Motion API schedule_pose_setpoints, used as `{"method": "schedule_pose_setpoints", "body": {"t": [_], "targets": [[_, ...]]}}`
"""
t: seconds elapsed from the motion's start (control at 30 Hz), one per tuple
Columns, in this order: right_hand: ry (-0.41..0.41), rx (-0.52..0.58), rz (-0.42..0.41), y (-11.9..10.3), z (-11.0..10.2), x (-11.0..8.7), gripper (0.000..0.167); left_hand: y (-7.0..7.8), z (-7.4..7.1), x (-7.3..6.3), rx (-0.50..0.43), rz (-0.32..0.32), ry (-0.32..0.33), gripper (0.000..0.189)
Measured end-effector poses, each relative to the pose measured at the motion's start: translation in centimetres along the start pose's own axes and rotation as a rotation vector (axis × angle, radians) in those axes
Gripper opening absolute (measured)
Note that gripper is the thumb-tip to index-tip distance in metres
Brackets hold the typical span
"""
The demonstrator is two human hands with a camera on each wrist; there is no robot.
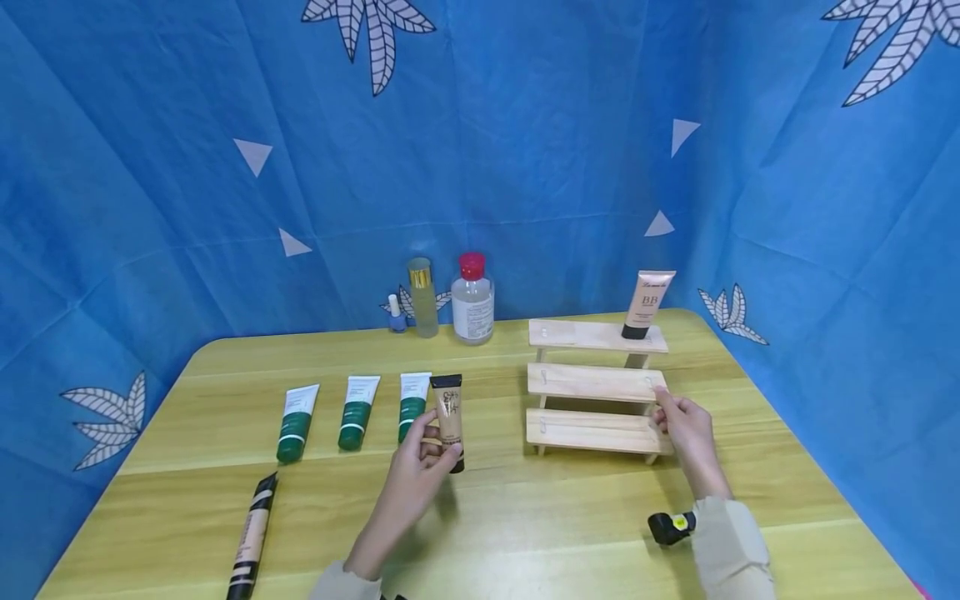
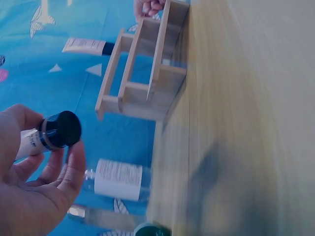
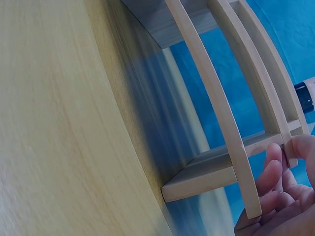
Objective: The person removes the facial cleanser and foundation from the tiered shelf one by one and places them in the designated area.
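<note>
My left hand point(image 1: 414, 477) holds a small beige cosmetic tube point(image 1: 449, 410) between thumb and fingers, its black cap down, over the table. In the left wrist view the round black cap point(image 2: 62, 129) sticks out past the fingertips. To the right stands a three-step wooden display rack point(image 1: 588, 382). My right hand point(image 1: 686, 429) pinches the right end of its middle step; the right wrist view shows the thumb point(image 3: 301, 145) on that step, with curled fingers below it. A pink BB cream tube point(image 1: 649, 298) stands on its black cap at the right of the top step.
Three green and white tubes point(image 1: 297, 423) stand in a row at the left. A beige tube with black ends point(image 1: 252, 537) lies in front of them. Along the back are a nail polish bottle point(image 1: 397, 317), a gold-collared bottle point(image 1: 424, 308) and a red-capped bottle point(image 1: 473, 312).
</note>
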State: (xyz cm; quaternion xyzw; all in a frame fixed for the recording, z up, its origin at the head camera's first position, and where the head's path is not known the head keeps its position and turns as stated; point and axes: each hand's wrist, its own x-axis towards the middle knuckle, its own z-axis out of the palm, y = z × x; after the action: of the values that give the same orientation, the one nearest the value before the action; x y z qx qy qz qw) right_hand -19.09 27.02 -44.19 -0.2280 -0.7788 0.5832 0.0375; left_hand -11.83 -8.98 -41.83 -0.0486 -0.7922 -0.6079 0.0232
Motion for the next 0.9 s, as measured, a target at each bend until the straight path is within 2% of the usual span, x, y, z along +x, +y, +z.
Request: {"method": "schedule_pose_setpoints", "body": {"t": [0.13, 0.33, 0.67, 0.9], "targets": [[0.009, 0.005, -0.004, 0.2, 0.1, 0.0, 0.045, -0.5, -1.2, -1.0, 0.019, -0.061, 0.011, 0.054], [0.01, -0.001, 0.004, 0.1, 0.1, -0.1, 0.046, -1.3, -3.1, -2.3, 0.067, -0.195, 0.052, 0.053], [0.007, -0.002, 0.005, -0.1, 0.0, -0.1, 0.044, -2.9, -7.1, -3.8, 0.252, -0.351, 0.077, 0.054], [0.008, -0.011, 0.012, -0.2, 0.0, 0.1, 0.045, -3.7, -8.7, -4.6, 0.344, -0.398, 0.066, 0.056]]}}
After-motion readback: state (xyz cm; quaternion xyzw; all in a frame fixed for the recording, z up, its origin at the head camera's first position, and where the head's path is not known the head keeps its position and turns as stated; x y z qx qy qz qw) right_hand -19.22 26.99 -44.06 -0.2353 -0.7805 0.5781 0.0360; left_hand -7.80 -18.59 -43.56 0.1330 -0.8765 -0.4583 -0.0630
